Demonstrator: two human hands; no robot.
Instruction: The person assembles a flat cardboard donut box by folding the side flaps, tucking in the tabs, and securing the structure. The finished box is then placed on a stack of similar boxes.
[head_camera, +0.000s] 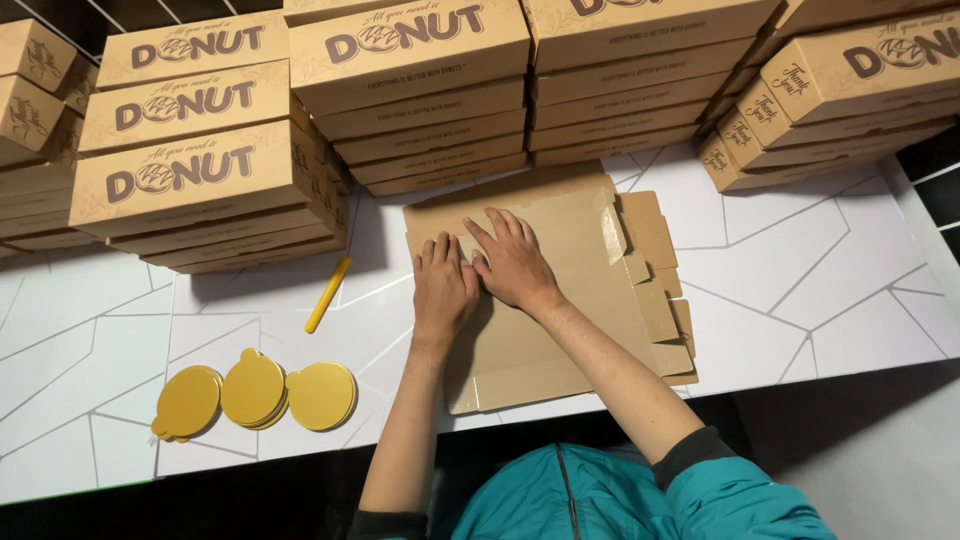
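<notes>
A stack of flat, unfolded brown cardboard box blanks (590, 290) lies on the white table (820, 290) in front of me. My left hand (443, 287) rests palm down on the top blank, fingers together and pointing away. Right beside it, my right hand (512, 262) also presses flat on the cardboard, fingers spread and angled to the upper left. The two hands touch at the thumbs. Neither hand grips anything.
Stacks of folded brown donut boxes (200, 180) line the table's back edge from left to right. A yellow stick (328, 294) lies left of the blanks. Three piles of round gold cake boards (255, 392) sit near the front left edge.
</notes>
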